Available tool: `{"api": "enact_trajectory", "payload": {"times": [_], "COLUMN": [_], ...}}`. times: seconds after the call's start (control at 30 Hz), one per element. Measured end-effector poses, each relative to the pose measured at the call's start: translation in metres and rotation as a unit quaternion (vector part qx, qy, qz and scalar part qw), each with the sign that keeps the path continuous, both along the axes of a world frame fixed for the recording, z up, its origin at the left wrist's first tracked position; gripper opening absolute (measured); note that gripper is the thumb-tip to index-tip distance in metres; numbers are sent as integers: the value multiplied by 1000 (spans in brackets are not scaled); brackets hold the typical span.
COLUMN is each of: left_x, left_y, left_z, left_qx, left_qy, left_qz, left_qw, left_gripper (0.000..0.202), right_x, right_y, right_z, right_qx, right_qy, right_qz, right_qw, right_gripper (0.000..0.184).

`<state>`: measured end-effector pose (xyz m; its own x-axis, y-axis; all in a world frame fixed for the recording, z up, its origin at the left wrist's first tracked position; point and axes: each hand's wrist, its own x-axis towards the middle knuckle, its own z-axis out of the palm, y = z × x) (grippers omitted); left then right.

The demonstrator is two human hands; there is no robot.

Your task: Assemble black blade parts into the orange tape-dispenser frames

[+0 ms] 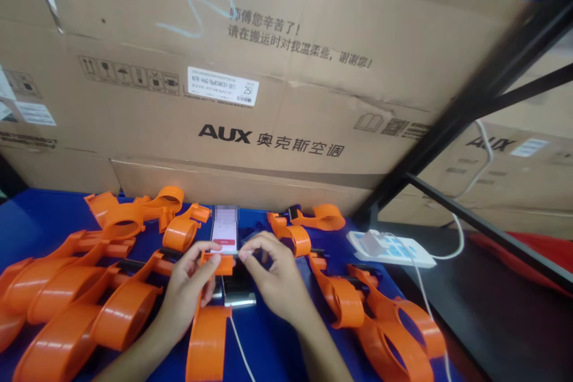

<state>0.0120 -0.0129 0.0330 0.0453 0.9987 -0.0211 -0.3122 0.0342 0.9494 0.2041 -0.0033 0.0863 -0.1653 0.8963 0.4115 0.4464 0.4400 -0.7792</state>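
Note:
My left hand [188, 286] and my right hand [273, 277] meet over a blue table [40, 215]. Both pinch a small orange plastic piece [222, 264] fitted on a thin black rod [143, 264], which ends an orange loop-shaped part [206, 340] pointing toward me. Behind the hands a phone [224, 236] with a lit white screen stands propped up. A thin white cable [242, 352] runs from under the hands toward me.
Several orange loop-shaped parts lie left [67, 310] and right [380, 322] of the hands, more at the back [134, 215]. A large AUX cardboard box [268, 83] walls off the far side. A white power strip [389, 248] and a black shelf frame [470, 101] stand right.

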Motion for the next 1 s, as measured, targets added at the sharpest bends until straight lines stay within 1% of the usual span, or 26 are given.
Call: {"api": "enact_trajectory", "payload": {"times": [0.03, 0.1, 0.13, 0.17, 0.2, 0.23, 0.3, 0.33, 0.37, 0.5, 0.6, 0.67, 0.73, 0.8, 0.83, 0.87, 0.93, 0.97, 1.0], "left_x": [-4, -11, -14, -17, -19, -21, -22, -23, -23, -20, -15, -12, -10, -10, -11, -11, -12, -12, -11], "left_y": [1, 1, 1, 0, 0, 0, 0, 0, 0, 0, -2, -3, -2, -2, -1, 0, 2, 2, 3], "left_z": [4, 13, 17, 20, 22, 22, 20, 18, 16, 10, 11, 11, 10, 8, 8, 7, 7, 8, 9], "left_qx": [1, -3, -7, -13, -18, -21, -19, -16, -12, -6, -19, -27, -42, -76, -98, -119, -149, -153, -152], "left_qy": [-26, -101, -141, -177, -207, -229, -257, -265, -268, -264, -263, -250, -232, -226, -227, -229, -223, -215, -208], "left_qz": [9, 7, -1, -10, -18, -26, -44, -53, -60, -66, -66, -69, -64, -32, -7, 20, 72, 98, 122], "left_qw": [1000, 995, 990, 984, 978, 973, 965, 963, 962, 962, 962, 965, 970, 971, 969, 966, 961, 960, 959], "left_gripper": [27, 24, 23, 22, 21, 20, 19, 19, 20, 19, 16, 15, 18, 25, 27, 29, 33, 35, 38], "right_x": [7, 22, 28, 32, 34, 34, 29, 24, 19, 8, 9, 13, 16, 17, 17, 16, 11, 8, 4], "right_y": [1, 3, 3, 3, 1, -1, -7, -10, -13, -18, -16, -15, -15, -17, -19, -22, -28, -31, -33], "right_z": [2, 8, 11, 14, 16, 17, 16, 14, 11, -2, -4, 1, 10, 21, 27, 32, 39, 40, 40], "right_qx": [7, 34, 42, 41, 31, 15, -19, -29, -31, 21, 43, 33, 12, -10, -18, -24, -35, -39, -41], "right_qy": [3, -2, -15, -37, -68, -102, -166, -191, -210, -249, -252, -247, -234, -201, -178, -154, -112, -97, -86], "right_qz": [-25, -89, -99, -81, -38, 19, 125, 153, 162, 130, 105, 100, 105, 121, 138, 162, 221, 245, 258], "right_qw": [1000, 996, 994, 995, 996, 995, 978, 969, 964, 960, 961, 963, 966, 972, 974, 974, 968, 964, 961], "right_gripper": [14, 16, 16, 15, 13, 11, 13, 16, 18, 22, 20, 18, 16, 13, 6, 8, 45, 64, 79]}}
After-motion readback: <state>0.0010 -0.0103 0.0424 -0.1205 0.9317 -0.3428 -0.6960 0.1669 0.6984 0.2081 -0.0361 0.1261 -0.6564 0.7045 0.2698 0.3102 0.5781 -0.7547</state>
